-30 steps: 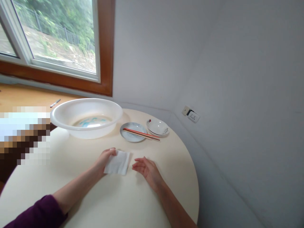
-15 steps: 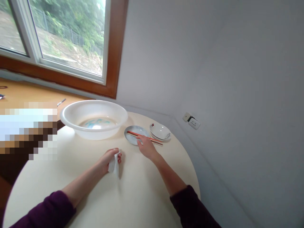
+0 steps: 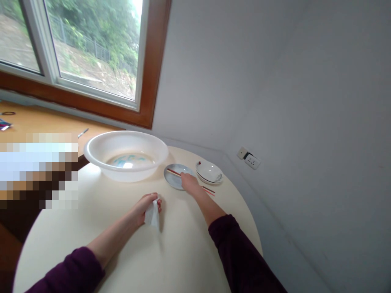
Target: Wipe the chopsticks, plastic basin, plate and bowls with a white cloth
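My left hand [image 3: 149, 206], just above the table, is closed around a thin white cloth or tissue [image 3: 152, 217] whose loose end hangs below the fingers. Over the right part of the grey-blue plate [image 3: 171, 183], my right hand [image 3: 190, 184] has its fingers wrapped round reddish chopsticks [image 3: 174, 172]. Their thin ends stick out on both sides of that hand, one side over the plate and the other past its right rim. Fingertips of the right hand are hidden behind its back. White bowls [image 3: 209, 172], apparently stacked, stand right behind the plate.
A large translucent white basin [image 3: 126, 173] with a little water and a blue pattern stands at the back left of the round table [image 3: 183, 252]. Behind are a window [image 3: 97, 44] and a wall with a socket [image 3: 252, 161]. A wooden desk [image 3: 45, 118] adjoins at left.
My right hand has closed on the chopsticks, which have shifted and turned slightly. The left hand still holds the white cloth or tissue. The whole view has moved a little.
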`<state>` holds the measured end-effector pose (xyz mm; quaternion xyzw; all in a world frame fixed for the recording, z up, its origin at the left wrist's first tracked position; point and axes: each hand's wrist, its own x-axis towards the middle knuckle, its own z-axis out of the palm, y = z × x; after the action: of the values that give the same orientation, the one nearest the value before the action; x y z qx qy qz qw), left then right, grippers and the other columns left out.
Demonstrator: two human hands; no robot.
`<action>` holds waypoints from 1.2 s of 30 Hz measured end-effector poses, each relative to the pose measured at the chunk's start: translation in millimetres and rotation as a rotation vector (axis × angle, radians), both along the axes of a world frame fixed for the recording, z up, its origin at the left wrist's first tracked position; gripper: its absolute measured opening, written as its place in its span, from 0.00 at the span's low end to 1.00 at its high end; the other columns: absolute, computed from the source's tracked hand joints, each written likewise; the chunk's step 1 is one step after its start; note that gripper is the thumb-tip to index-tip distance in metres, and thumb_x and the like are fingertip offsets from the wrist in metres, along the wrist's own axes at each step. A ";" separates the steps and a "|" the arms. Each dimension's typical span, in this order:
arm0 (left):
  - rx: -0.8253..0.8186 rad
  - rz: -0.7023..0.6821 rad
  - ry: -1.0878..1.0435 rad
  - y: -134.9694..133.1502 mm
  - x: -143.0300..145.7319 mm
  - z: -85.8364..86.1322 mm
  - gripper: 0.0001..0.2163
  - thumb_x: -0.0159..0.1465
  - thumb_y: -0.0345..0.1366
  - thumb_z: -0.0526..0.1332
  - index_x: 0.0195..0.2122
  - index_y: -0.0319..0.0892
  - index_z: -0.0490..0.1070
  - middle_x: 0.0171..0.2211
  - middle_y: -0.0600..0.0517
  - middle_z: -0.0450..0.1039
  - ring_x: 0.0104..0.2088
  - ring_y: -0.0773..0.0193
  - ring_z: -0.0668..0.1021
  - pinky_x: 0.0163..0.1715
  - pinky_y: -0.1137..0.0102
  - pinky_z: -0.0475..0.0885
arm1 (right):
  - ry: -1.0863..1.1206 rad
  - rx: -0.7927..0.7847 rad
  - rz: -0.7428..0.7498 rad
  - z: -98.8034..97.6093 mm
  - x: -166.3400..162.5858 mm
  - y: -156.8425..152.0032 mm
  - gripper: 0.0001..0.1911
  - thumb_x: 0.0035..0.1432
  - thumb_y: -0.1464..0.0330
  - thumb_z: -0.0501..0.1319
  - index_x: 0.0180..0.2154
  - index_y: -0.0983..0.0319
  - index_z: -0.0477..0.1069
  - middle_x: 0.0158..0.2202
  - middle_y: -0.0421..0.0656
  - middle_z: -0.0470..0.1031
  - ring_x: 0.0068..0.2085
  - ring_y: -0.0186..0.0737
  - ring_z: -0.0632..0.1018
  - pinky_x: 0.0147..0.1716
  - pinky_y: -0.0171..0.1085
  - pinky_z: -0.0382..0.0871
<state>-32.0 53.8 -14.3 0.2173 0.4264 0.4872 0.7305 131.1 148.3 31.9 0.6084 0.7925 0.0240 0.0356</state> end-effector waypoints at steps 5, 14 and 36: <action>-0.006 0.004 -0.016 1.1 -0.6 -2.7 0.10 0.57 0.26 0.53 0.19 0.39 0.61 0.13 0.55 0.65 0.13 0.70 0.68 0.16 0.76 0.66 | 0.027 0.068 0.002 5.5 38.7 -40.4 0.23 0.57 0.80 0.45 0.54 0.63 0.59 0.47 0.51 0.72 0.46 0.42 0.75 0.41 0.34 0.65; -0.022 0.009 -0.028 0.3 1.0 1.5 0.10 0.58 0.25 0.52 0.20 0.40 0.60 0.13 0.56 0.65 0.13 0.71 0.68 0.16 0.76 0.66 | 0.016 0.074 -0.220 -18.9 139.1 -97.4 0.26 0.57 0.79 0.44 0.57 0.65 0.57 0.51 0.51 0.68 0.50 0.41 0.71 0.44 0.34 0.63; -0.014 0.021 -0.036 1.5 -2.6 -4.8 0.09 0.55 0.25 0.55 0.19 0.40 0.62 0.13 0.55 0.67 0.13 0.69 0.70 0.18 0.74 0.68 | 0.121 0.042 -0.194 -38.9 148.3 -57.7 0.16 0.60 0.71 0.49 0.48 0.64 0.67 0.47 0.49 0.67 0.48 0.40 0.69 0.44 0.36 0.61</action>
<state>-34.6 55.4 -19.1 0.1989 0.4189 0.4954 0.7345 279.4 90.6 -7.0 0.6833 0.7298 0.0001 -0.0228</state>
